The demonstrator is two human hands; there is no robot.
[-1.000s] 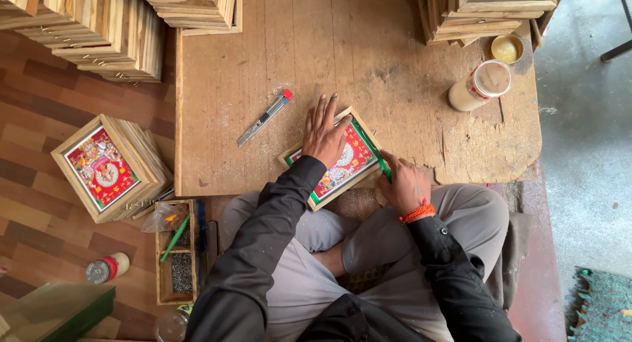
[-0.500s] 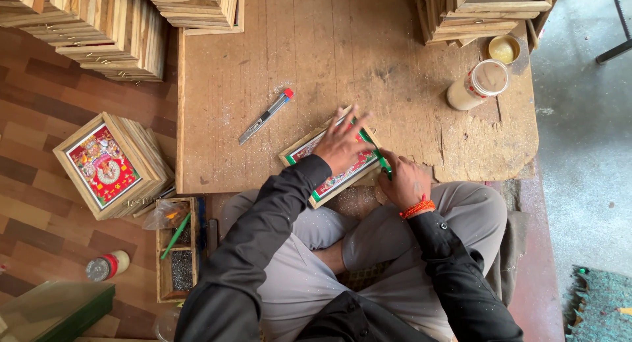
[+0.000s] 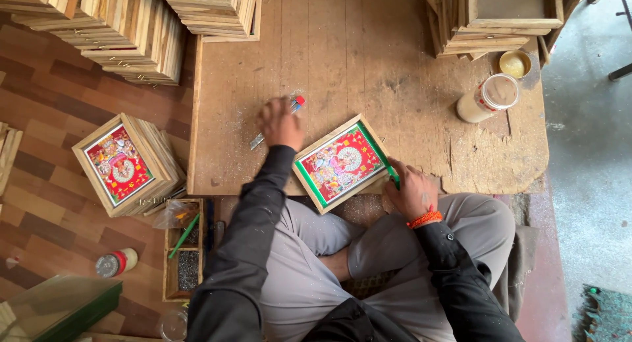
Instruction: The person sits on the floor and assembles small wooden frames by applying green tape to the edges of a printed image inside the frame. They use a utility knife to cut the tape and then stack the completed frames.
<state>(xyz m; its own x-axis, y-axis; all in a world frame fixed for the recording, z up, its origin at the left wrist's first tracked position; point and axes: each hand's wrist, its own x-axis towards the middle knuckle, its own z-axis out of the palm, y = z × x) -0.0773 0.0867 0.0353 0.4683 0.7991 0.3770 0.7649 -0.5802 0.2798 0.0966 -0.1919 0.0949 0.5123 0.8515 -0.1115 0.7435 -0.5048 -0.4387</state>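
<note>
Left of the framed picture [image 3: 342, 163], a stack of similar frames [image 3: 126, 164] sits on the floor; nearer it, the left hand [image 3: 279, 122] lies over a red-capped marker [image 3: 276, 123] on the wooden surface [image 3: 395, 72], fingers curled, grip unclear; the framed picture lies tilted at the surface's near edge; at its right corner the right hand [image 3: 409, 190] pinches a green tool [image 3: 393, 177]; farther right stands a jar [image 3: 487, 98].

Soft, even daylight fills the scene, with no glare and only faint shadows beneath the stacked wooden frames. The left hand [image 3: 279, 123] is smeared by motion blur; the right hand [image 3: 409, 192] stays sharp. Edges bend slightly outward.
</note>
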